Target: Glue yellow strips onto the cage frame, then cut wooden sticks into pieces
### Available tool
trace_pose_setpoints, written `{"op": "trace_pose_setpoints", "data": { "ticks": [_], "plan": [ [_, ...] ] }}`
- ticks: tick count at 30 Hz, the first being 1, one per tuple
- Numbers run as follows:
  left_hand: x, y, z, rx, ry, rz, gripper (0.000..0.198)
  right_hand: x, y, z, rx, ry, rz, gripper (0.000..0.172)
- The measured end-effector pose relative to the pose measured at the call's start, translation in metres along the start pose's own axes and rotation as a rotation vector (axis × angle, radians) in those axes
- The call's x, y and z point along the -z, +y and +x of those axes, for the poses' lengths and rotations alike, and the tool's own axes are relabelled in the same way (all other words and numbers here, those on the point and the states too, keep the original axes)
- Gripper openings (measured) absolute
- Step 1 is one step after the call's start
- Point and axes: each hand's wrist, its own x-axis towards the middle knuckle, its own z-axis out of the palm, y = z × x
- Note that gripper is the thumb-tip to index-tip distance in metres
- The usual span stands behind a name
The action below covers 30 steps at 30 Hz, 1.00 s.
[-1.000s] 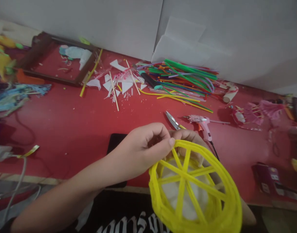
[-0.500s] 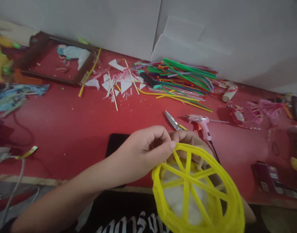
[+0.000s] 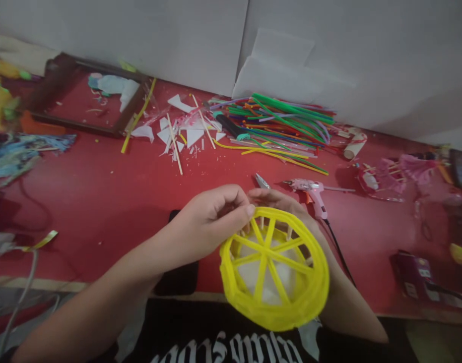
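Observation:
A round yellow pipe-cleaner wheel point(image 3: 276, 297) with crossing spokes is held in front of my chest, over the near edge of the red table point(image 3: 113, 191). My left hand point(image 3: 208, 222) pinches its upper rim between thumb and fingers. Behind the wheel, my right hand point(image 3: 281, 200) grips the far side, fingers curled and mostly hidden by the yellow rim. A white patch shows through the spokes.
A pink glue gun point(image 3: 310, 190) and scissors tips point(image 3: 260, 180) lie just beyond my hands. A pile of coloured pipe cleaners point(image 3: 279, 123), white paper scraps point(image 3: 181, 131), a wooden frame point(image 3: 83, 96) and a dark phone point(image 3: 178, 277) sit on the table. A purple box point(image 3: 415, 282) lies right.
The yellow wheel has moved left and farther from the camera, looking smaller. Both hands moved with it and keep their grip.

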Motion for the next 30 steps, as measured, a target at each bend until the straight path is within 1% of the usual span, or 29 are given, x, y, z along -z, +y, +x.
{"op": "trace_pose_setpoints", "data": {
  "ticks": [2,3,5,7,9,13,15,17,19,20,23,25,27,30],
  "plan": [
    [0.004,-0.008,0.001,-0.021,0.009,0.043,0.023,0.012,0.009,0.012,0.024,0.044,0.12,0.036],
    [0.006,-0.013,0.003,-0.034,0.029,0.092,0.022,0.018,0.014,0.017,0.023,0.072,0.162,0.037],
    [0.008,-0.024,0.006,-0.035,0.061,0.193,0.021,0.029,0.023,0.026,0.026,0.162,0.23,0.032],
    [0.008,-0.036,0.011,-0.023,0.078,0.243,0.022,0.037,0.03,0.031,0.011,0.25,0.284,0.025],
    [0.006,-0.047,0.015,-0.009,0.082,0.26,0.023,0.04,0.034,0.033,-0.001,0.297,0.314,0.02],
    [-0.001,-0.063,0.018,0.015,0.092,0.263,0.025,0.039,0.032,0.037,-0.001,0.285,0.312,0.015],
    [-0.003,-0.066,0.018,0.02,0.096,0.242,0.023,0.037,0.028,0.039,0.008,0.255,0.295,0.013],
    [-0.004,-0.069,0.018,0.028,0.125,0.194,0.022,0.033,0.021,0.042,0.016,0.208,0.263,0.012],
    [-0.003,-0.07,0.02,0.033,0.206,0.089,0.022,0.028,0.011,0.047,0.009,0.143,0.211,0.009],
    [-0.001,-0.071,0.022,0.035,0.258,-0.004,0.022,0.025,0.006,0.05,0.002,0.109,0.18,0.008],
    [0.004,-0.073,0.027,0.049,0.386,-0.427,0.018,0.015,-0.01,0.067,0.009,0.034,0.094,0.007],
    [0.008,-0.072,0.03,0.068,0.425,-0.695,0.015,0.01,-0.018,0.082,0.085,0.014,-0.016,0.007],
    [0.012,-0.07,0.031,0.074,0.456,-0.854,0.015,0.006,-0.023,0.1,0.235,-0.018,-0.291,0.01],
    [0.016,-0.066,0.029,0.059,0.469,-0.939,0.017,0.002,-0.024,0.123,0.445,-0.098,-0.84,0.013]
  ]
}}
